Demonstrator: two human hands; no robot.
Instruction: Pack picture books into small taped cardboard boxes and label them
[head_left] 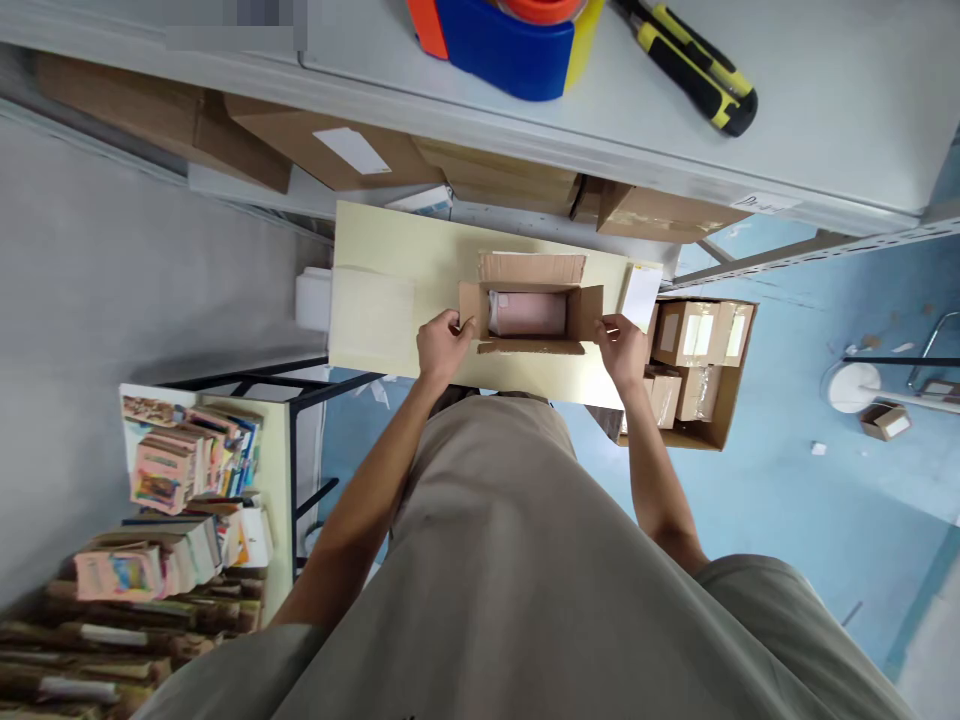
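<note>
An open cardboard box [532, 346] sits on the pale yellow tabletop [450, 240], its flaps folded outward. Inside lies a pinkish block-shaped item [531, 313], with some whitish wrapping at its left end. My left hand [442, 348] pinches the box's left end flap between thumb and fingers. At the opposite end, my right hand [622, 350] grips the right end flap the same way. What the pink item is, I cannot make out.
On the shelf above lie a blue tape dispenser [510, 50] and a yellow-black utility knife [697, 75]. Cardboard boxes [495, 170] line the level beneath. A large carton [705, 370] of smaller boxes stands at the right. Stacked books [187, 460] are at lower left.
</note>
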